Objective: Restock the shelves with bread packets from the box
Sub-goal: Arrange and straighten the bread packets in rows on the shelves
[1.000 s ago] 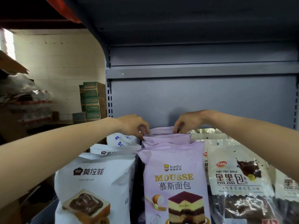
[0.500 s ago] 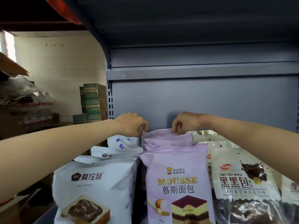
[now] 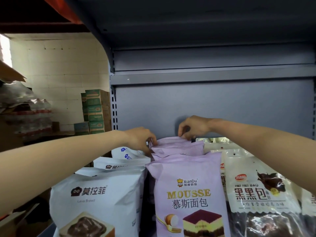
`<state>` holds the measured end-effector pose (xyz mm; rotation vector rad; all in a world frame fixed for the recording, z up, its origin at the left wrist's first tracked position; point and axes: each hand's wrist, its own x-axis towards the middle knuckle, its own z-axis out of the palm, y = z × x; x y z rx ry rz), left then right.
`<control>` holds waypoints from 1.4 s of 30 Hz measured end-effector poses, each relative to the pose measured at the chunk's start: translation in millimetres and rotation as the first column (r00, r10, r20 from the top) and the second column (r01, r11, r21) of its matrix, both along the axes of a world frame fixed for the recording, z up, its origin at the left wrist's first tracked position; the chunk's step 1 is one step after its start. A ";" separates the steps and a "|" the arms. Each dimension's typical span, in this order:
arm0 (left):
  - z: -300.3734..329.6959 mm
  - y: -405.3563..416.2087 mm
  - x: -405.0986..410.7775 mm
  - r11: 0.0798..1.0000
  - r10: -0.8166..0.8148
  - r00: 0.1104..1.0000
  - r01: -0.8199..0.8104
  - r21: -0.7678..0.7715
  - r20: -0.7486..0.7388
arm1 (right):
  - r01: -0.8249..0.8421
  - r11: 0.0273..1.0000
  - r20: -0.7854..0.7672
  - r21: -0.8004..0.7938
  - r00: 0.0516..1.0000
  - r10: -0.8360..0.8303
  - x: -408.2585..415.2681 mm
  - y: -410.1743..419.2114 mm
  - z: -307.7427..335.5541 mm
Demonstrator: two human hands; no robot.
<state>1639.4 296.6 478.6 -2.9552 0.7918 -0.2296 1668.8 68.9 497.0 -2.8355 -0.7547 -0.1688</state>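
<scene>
- Placing step: left hand point(image 3: 142, 140) and right hand point(image 3: 192, 127) pinch the rear purple packet's point(image 3: 177, 145) top corners, frame centre.
- Next I'd guess: seat it upright, then let go.

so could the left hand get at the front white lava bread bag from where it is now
Probably yes. The left hand grips the back purple packet at its top corner, so it must let go first. The white bag stands in the next row at the shelf front, below the forearm, with nothing over its top.
</scene>
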 end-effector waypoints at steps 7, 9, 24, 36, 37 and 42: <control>-4.2 -3.2 3.5 1.000 -0.008 0.994 0.009 -0.010 0.105 | -0.048 0.997 -0.097 -0.063 0.994 0.042 -9.1 -4.5 5.8; -3.8 -3.4 4.4 1.000 -0.008 0.994 0.009 -0.007 0.109 | -0.044 0.995 -0.092 -0.094 0.995 0.035 -9.0 -5.0 4.9; 11.0 16.0 4.1 0.999 -0.041 0.999 0.041 -0.001 -0.021 | -0.013 0.984 0.146 -0.180 0.988 0.040 4.3 -6.1 -4.2; 8.9 6.1 -0.3 0.997 -0.008 0.947 -0.017 0.075 0.322 | 0.014 0.966 0.128 -0.256 0.992 0.019 7.1 -11.6 -5.0; 8.2 5.0 0.0 0.992 0.000 0.936 -0.043 0.115 0.351 | 0.011 0.965 0.130 -0.263 0.991 0.024 7.3 -12.6 -5.0; 6.3 -0.5 0.4 0.976 0.080 0.936 -0.144 0.165 0.342 | 0.020 0.945 0.139 -0.325 0.990 0.026 9.5 -11.2 -4.4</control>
